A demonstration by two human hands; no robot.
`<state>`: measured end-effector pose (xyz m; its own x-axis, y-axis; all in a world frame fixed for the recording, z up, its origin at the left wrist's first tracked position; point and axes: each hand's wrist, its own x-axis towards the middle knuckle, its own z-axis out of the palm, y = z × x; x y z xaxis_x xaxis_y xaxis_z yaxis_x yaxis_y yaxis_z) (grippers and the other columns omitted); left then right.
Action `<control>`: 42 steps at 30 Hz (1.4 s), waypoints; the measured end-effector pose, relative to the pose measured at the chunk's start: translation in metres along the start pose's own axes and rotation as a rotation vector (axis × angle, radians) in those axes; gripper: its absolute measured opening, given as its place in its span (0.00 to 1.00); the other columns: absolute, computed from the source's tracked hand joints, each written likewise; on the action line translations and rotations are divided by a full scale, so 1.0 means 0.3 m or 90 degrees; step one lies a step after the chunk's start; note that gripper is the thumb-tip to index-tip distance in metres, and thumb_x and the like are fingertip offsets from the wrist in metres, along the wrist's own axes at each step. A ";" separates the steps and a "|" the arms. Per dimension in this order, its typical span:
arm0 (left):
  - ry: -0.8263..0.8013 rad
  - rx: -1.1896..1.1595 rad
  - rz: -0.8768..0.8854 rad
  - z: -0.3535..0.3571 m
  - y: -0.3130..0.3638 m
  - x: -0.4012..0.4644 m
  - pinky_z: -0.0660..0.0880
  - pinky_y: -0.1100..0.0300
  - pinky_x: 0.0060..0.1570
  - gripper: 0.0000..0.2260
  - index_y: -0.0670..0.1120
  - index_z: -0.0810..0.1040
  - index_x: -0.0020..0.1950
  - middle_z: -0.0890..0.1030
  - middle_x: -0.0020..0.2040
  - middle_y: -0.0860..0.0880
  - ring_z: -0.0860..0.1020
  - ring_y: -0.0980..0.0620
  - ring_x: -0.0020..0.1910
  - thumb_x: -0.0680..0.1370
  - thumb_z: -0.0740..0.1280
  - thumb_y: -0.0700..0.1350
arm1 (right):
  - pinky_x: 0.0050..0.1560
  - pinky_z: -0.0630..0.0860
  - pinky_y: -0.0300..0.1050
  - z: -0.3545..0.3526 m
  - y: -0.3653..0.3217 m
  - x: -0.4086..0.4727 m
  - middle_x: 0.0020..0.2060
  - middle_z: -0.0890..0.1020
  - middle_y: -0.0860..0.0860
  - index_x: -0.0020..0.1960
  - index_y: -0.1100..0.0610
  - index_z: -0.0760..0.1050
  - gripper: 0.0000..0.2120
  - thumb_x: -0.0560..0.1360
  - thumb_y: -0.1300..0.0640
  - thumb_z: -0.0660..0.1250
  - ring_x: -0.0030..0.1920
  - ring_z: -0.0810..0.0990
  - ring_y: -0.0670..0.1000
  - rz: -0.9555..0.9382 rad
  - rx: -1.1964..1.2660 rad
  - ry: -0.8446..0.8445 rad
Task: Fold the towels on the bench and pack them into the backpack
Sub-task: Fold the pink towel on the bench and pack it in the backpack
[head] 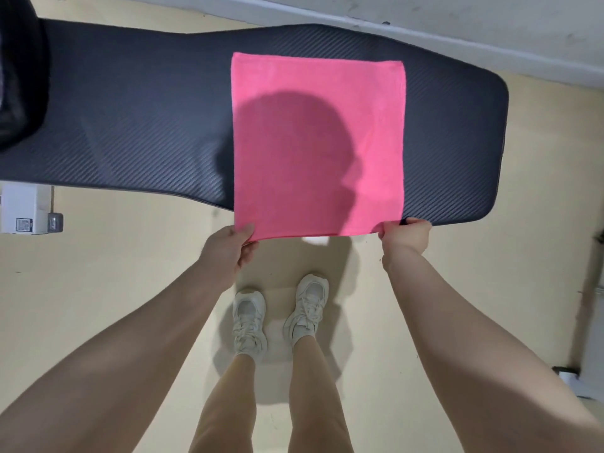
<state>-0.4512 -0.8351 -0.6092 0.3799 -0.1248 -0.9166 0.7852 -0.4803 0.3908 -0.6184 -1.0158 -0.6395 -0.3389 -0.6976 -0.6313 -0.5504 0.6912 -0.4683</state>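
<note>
While both hands pinch its near corners, a pink towel (318, 142) lies spread flat across a dark padded bench (130, 109), with its near edge hanging just past the bench's front lip. The left hand (228, 248) holds 1 corner between thumb and curled fingers; the right hand (407, 237) grips the other the same way, knuckles up. Beyond the 2 grips the cloth runs smooth to its far edge, which rests close to the bench's back side. A shadow of the person's head falls across the middle of the fabric.

The first fold appears to be the step in hand, and the risks likely start at the grips. If 1 hand lifts faster or travels farther than the other, the near edge would probably land askew on the far edge, leaving a crooked fold. A pinch this close to the corner tips could slip, dropping that side toward the floor (98, 273) below the hands. Dragging rather than lifting might pull the whole towel off the bench front.

Well off to the left of the left-hand grip, a dark shape (19, 76) at the bench's end may be the backpack, though too little shows to tell.
</note>
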 end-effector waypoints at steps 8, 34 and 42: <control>0.067 0.008 -0.003 -0.106 0.040 -0.127 0.75 0.70 0.26 0.08 0.44 0.71 0.39 0.76 0.35 0.47 0.73 0.56 0.27 0.76 0.66 0.41 | 0.28 0.68 0.40 -0.116 0.000 -0.175 0.29 0.70 0.53 0.35 0.60 0.68 0.10 0.73 0.65 0.66 0.26 0.66 0.49 0.154 0.092 -0.197; -0.040 0.427 0.245 0.022 0.639 0.064 0.73 0.70 0.34 0.09 0.41 0.77 0.52 0.77 0.42 0.45 0.76 0.53 0.38 0.73 0.67 0.33 | 0.49 0.67 0.43 0.024 -0.514 0.017 0.43 0.76 0.54 0.44 0.57 0.75 0.01 0.74 0.59 0.67 0.44 0.73 0.51 -0.333 -0.249 -0.226; 0.052 0.645 0.351 0.064 0.732 0.226 0.65 0.59 0.42 0.08 0.42 0.79 0.45 0.78 0.42 0.47 0.73 0.51 0.42 0.77 0.64 0.45 | 0.53 0.69 0.48 0.152 -0.587 0.082 0.44 0.78 0.56 0.49 0.61 0.74 0.08 0.78 0.56 0.61 0.48 0.74 0.55 -0.233 -0.304 -0.173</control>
<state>-0.2624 -0.9657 -0.5870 0.6082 -0.4955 -0.6202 -0.2348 -0.8586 0.4557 -0.4950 -1.1460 -0.6006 0.1054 -0.7559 -0.6461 -0.8927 0.2143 -0.3964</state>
